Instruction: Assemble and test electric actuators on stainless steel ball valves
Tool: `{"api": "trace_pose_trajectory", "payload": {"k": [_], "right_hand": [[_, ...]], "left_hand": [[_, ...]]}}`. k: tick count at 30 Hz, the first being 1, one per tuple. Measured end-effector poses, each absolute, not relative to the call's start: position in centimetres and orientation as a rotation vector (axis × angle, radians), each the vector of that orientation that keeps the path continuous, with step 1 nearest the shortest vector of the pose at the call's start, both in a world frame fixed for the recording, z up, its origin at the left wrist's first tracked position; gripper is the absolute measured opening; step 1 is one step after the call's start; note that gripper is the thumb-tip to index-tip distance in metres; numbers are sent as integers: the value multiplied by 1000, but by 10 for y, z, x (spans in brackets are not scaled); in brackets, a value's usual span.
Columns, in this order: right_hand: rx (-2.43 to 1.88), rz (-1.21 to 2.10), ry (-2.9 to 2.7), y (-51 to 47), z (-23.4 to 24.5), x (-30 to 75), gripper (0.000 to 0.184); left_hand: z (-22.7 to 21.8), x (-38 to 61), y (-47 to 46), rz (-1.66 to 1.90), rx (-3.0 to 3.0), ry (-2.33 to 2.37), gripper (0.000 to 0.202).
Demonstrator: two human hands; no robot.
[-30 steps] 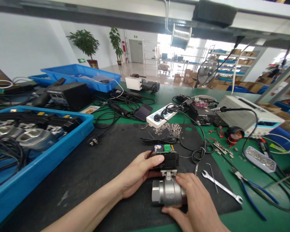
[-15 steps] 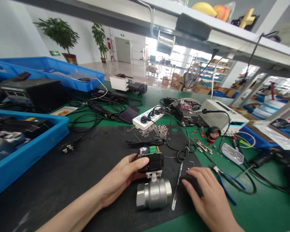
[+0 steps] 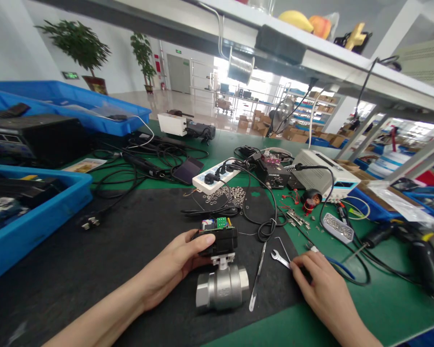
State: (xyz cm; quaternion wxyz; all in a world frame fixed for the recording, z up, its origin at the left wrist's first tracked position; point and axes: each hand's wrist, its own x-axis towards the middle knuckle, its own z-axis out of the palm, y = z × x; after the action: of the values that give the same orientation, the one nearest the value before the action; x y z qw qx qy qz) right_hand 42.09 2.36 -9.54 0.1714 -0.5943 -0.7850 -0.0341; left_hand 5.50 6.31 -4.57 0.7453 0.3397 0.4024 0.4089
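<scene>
A steel ball valve (image 3: 222, 289) stands on the black mat (image 3: 130, 241) with a black actuator box (image 3: 220, 240) mounted on top; a green circuit board shows at its open top. My left hand (image 3: 173, 267) is wrapped round the left side of the actuator box. My right hand (image 3: 320, 286) rests on the mat's right edge, fingers closed on the shaft of a small silver wrench (image 3: 280, 259). Metal tweezers (image 3: 256, 277) lie between the valve and the wrench.
Blue-handled pliers (image 3: 338, 267) lie under my right hand. Behind are loose washers (image 3: 227, 195), a power strip (image 3: 213, 176), a soldering station (image 3: 275, 178), tangled cables, a tray of screws (image 3: 337, 226). Blue bins (image 3: 32, 212) stand left; a power screwdriver (image 3: 425, 258) lies right.
My right hand left the valve body, moved right across the mat and closed on the wrench. The left hand kept its hold on the actuator box. The view swung rightward.
</scene>
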Motion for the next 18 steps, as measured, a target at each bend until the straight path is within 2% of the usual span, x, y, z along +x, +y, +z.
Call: {"api": "trace_pose_trajectory", "payload": {"k": [6, 11, 18], "right_hand": [[-1765, -162, -2155, 22, -93, 425, 26], [-1870, -87, -2198, 1, -99, 444, 38], [-1850, -8, -2238, -5, -101, 461, 40]], "left_hand": [[-45, 56, 63, 902, 774, 854, 48], [-44, 55, 62, 895, 790, 845, 47], [-45, 55, 63, 906, 776, 825, 45]]}}
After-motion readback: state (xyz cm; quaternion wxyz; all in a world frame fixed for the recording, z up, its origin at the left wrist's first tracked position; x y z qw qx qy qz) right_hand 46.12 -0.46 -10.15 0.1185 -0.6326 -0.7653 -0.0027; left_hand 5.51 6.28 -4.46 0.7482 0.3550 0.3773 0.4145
